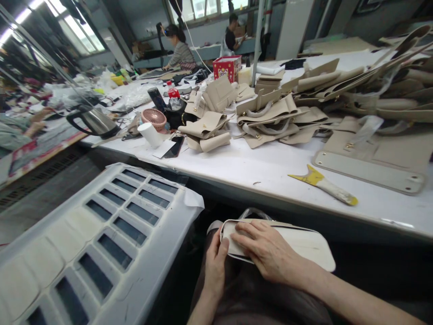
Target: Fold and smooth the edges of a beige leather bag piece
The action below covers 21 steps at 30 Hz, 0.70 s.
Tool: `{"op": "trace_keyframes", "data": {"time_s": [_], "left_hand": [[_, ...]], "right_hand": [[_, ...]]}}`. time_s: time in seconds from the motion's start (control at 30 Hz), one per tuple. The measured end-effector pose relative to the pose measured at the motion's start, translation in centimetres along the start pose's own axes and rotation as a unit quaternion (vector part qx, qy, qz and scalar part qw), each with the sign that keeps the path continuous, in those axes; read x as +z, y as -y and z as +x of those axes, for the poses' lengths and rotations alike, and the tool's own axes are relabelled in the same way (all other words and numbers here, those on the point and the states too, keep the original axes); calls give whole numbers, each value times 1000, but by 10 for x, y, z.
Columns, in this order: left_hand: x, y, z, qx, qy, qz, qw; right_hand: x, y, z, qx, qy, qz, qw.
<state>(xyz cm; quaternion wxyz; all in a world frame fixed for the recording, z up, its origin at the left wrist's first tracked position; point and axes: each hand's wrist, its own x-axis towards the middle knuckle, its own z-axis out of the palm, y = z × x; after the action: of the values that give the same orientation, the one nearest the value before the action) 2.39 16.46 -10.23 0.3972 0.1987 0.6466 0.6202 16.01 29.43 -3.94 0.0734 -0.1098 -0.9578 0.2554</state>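
With the left hand [215,259] pinching the left end of a long cream piece [309,243] above the lap [267,302], and with the right hand [265,248] open, laid palm-down across its face. Smooth and round-cornered, with a dark gap along the rim near the pinched end. Held just before a white worktable [233,170] strewn with beige bag pieces [208,124] and a yellow-and-white tool [333,189], beside a slotted white stand [165,230], with people [181,53] farther back near windows [209,6].

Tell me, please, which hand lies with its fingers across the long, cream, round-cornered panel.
The bare right hand lies over the panel; the left hand holds its edge at one end.
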Motion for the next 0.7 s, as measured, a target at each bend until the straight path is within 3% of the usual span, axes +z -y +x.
{"op": "trace_keyframes", "data": {"time_s": [0.07,0.17,0.23,0.33,0.53,0.63,0.7], "left_hand": [[-6,-18,-4,47,-15,173,984],[-10,-42,-4,141,-17,343,929],[-10,-49,-2,188,-17,390,901],[-8,-46,1,223,-31,407,885],[-4,-51,8,211,-49,405,888],[-9,-58,12,154,-23,379,912],[-14,-55,14,95,4,315,944]], "right_hand": [[0,0,-1,0,0,-5,1000],[-1,-1,-1,-6,-2,-4,1000],[-1,-2,-1,-14,-1,3,1000],[-2,-5,1,-30,-2,8,1000],[-10,-4,9,-34,11,-2,999],[-13,-2,13,-27,25,-6,999],[-13,-1,15,-25,29,-4,999]]}}
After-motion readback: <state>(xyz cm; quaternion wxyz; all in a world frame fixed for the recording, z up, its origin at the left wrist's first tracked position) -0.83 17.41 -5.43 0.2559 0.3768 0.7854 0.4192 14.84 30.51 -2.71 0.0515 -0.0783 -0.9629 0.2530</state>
